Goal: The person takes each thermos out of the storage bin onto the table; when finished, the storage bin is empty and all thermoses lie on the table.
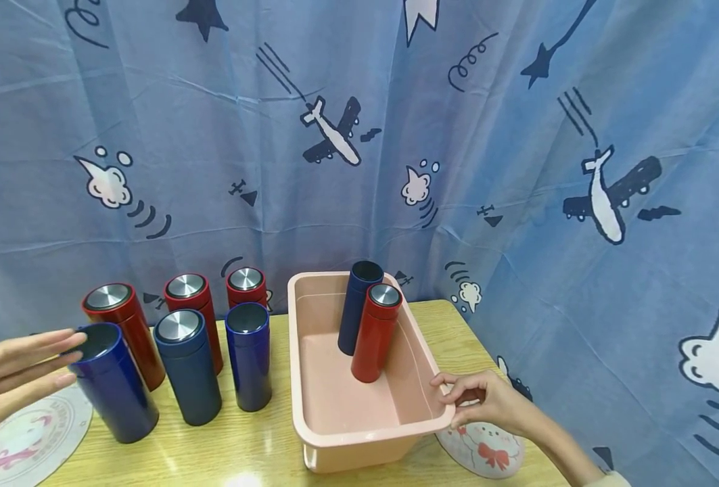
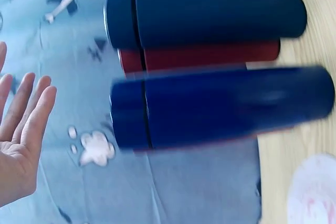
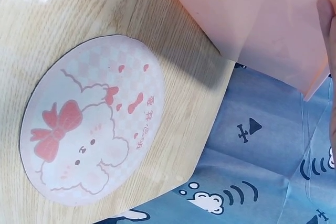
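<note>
My left hand (image 1: 21, 379), fingers straight and spread from the thumb, is beside the top of a glossy blue thermos bottle (image 1: 116, 385); the left wrist view shows the hand (image 2: 23, 135) apart from that bottle (image 2: 226, 106). On the right, my right hand (image 1: 487, 399) grips the near right corner of a pink plastic bin (image 1: 295, 379) between thumb and curled fingers. Inside the bin, a dark blue thermos (image 1: 354, 311) and a red thermos (image 1: 376, 338) stand upright, close together. Only a sliver of the right hand shows in the right wrist view.
Left of the bin stand a slate-blue thermos (image 1: 189, 372), another blue thermos (image 1: 251, 365) and red thermoses (image 1: 130, 331) behind. Round mats lie at the left (image 1: 36, 433) and right (image 1: 490, 453) of the wooden table (image 1: 243, 446). A blue patterned curtain (image 1: 359, 203) hangs behind.
</note>
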`<state>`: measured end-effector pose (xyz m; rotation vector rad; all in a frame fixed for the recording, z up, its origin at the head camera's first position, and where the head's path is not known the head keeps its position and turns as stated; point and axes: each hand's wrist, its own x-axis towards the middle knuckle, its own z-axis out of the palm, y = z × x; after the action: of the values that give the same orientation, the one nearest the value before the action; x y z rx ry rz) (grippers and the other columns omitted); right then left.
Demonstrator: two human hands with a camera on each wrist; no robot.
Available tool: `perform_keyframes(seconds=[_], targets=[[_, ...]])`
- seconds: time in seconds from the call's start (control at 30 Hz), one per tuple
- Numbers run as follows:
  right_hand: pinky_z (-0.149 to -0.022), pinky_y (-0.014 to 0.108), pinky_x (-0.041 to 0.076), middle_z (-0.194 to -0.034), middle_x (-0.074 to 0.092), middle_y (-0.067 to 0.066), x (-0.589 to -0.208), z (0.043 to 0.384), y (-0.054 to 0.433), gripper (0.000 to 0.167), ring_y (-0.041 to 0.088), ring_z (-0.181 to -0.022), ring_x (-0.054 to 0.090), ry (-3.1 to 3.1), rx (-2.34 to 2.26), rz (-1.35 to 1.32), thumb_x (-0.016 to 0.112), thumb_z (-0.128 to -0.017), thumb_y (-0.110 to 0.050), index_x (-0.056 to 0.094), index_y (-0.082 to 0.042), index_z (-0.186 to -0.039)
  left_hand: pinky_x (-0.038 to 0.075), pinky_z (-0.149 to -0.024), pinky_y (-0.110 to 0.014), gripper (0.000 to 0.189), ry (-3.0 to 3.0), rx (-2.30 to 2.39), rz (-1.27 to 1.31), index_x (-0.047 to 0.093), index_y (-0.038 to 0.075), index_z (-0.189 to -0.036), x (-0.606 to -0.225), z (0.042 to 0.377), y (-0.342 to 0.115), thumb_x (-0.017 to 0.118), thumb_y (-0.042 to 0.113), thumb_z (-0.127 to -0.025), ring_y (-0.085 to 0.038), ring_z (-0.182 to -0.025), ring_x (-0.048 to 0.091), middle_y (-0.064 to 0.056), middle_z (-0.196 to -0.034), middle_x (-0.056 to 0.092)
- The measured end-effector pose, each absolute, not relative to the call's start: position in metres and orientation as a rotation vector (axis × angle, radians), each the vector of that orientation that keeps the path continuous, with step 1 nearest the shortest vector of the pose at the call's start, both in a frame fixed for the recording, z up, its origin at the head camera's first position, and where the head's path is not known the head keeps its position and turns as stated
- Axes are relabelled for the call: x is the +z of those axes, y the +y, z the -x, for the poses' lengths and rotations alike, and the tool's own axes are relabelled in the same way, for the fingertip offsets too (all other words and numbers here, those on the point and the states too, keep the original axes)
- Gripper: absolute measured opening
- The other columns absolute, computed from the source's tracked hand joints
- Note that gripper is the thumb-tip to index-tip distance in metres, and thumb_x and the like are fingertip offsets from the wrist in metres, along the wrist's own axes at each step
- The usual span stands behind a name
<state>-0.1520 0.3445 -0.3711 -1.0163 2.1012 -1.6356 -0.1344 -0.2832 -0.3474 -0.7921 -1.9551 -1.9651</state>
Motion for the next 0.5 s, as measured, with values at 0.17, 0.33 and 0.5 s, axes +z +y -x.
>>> perform_keyframes(seconds=[0.17,0.33,0.5], targets=[[-0.079,0.031,0.056,-0.127,0.062,0.005,-0.370,0.152,0.345,0.023,0.007,-0.116,0.057,2.128,-1.609,0.998,0.072,-0.079,0.005,0.065,0.015,-0.099,0.053,-0.080,-0.018,0.051,-2.223,-1.918,0.567,0.051,-0.005,-0.133,-0.332,0.124,-0.235,0.060,-0.018,-0.084,-0.008,-0.107,0.064,0.002,-0.124,0.065],[-0.080,0.031,0.055,-0.127,0.062,0.000,-0.369,0.153,0.345,0.022,0.009,-0.114,0.059,2.099,-1.611,1.009,0.071,-0.079,0.006,0.064,0.014,-0.099,0.055,-0.080,-0.024,0.045,-2.343,-1.887,0.636,0.056,-0.001,-0.129,-0.318,0.127,-0.179,0.066,-0.006,-0.086,-0.012,-0.105,0.065,0.000,-0.121,0.066],[-0.079,0.033,0.056,-0.128,0.061,-0.007,-0.370,0.153,0.346,0.024,0.011,-0.109,0.062,2.094,-1.611,0.981,0.071,-0.079,0.005,0.064,0.015,-0.099,0.055,-0.082,-0.026,0.042,-2.288,-1.977,0.813,0.059,-0.005,-0.124,-0.314,0.141,-0.130,0.070,-0.001,-0.084,-0.014,-0.104,0.066,-0.001,-0.117,0.068]])
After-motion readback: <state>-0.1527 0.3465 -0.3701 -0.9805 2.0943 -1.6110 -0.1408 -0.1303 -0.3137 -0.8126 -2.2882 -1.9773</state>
